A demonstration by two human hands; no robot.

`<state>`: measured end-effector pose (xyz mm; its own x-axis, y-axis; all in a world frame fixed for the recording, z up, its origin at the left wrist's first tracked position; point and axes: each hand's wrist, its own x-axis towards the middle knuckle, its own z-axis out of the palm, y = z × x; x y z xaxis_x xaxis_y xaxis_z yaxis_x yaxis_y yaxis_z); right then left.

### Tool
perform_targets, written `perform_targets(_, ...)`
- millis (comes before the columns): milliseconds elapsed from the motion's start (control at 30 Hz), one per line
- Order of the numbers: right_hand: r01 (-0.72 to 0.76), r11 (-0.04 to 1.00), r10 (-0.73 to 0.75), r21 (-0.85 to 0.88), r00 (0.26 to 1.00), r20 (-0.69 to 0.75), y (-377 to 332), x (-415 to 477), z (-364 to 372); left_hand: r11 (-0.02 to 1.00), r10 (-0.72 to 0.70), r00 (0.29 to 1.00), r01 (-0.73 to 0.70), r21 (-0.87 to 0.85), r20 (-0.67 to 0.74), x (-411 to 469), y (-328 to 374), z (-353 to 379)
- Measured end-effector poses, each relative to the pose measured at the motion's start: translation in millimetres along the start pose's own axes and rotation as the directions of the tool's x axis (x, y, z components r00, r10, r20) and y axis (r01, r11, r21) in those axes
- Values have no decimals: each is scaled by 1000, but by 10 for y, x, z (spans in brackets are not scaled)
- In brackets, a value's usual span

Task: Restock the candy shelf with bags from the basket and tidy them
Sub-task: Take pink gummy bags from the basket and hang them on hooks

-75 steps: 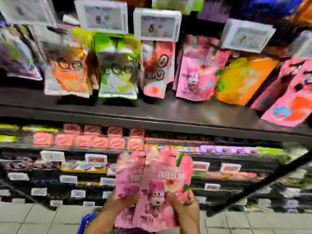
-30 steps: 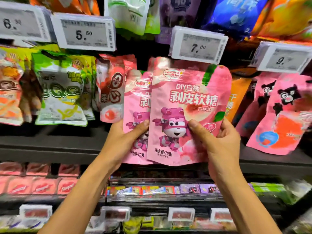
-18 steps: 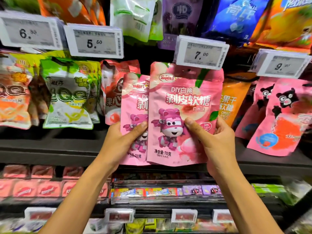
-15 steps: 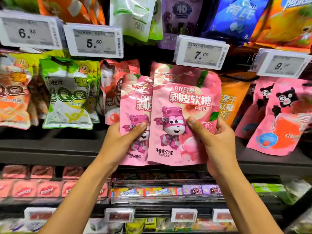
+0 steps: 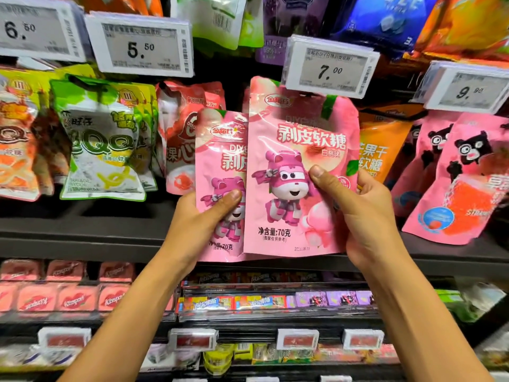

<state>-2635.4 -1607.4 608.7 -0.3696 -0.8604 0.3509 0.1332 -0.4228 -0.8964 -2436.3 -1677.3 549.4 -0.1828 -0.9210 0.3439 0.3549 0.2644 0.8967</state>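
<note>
A dark shelf [image 5: 82, 230] in a shop aisle carries rows of upright candy bags, with white price tags clipped above them, among them one reading 5.50 [image 5: 140, 45] and one reading 7.00 [image 5: 330, 67]. A green-and-white bag [image 5: 102, 139] and a red-and-pink bag [image 5: 181, 139] stand to the left of the hands, while an orange bag [image 5: 382, 150] and pink bags printed with a black bear [image 5: 462, 183] stand to the right. A lower shelf [image 5: 275, 323] holds rows of small flat packets and further tags. Both bare forearms rise from the bottom edge of the view toward the dark shelf. The left hand [image 5: 198, 224] grips the left pink bag [image 5: 220, 150] at its lower left, thumb pressed across the front and fingers hidden behind it. The right hand [image 5: 360, 213] grips the right pink bag [image 5: 297, 150] at its right edge, thumb laid on the front and fingers curled round the side. The two bags are alike: glossy pink pouches with a pink cartoon robot, peach artwork, white Chinese lettering and a printed weight of 70 grams. The right bag overlaps the right part of the left one. Both are held upright directly below the 7.00 tag, which covers the right bag's top corner; their bottom edges lie level with the shelf's front lip, and whether they touch the shelf cannot be told.
</note>
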Motion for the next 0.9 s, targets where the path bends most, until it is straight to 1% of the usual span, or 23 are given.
perform_targets(200, -60, 998, 60, -8, 998, 12, -65, -38, 3, 1000, -8, 1000, 8, -17, -6, -21, 11, 7)
perform_targets(433, -94, 995, 94, 16, 996, 1, -84, -34, 26, 1000, -29, 1000, 29, -9, 3, -62, 18, 8)
perform_targets(533, -109, 994, 108, -26, 994, -23, -51, 37, 31, 1000, -23, 1000, 23, 3, 1, -74, 21, -32)
perform_targets(667, -126, 982, 119, -142, 991, -57, 40, 173, 10, 997, -36, 998, 39, 63, -41, -92, 29, -162)
perform_targets(900, -163, 966, 142, -201, 983, -113, 178, 449, 67, 987, -79, 995, 87, 138, -64, -189, -3, -372)
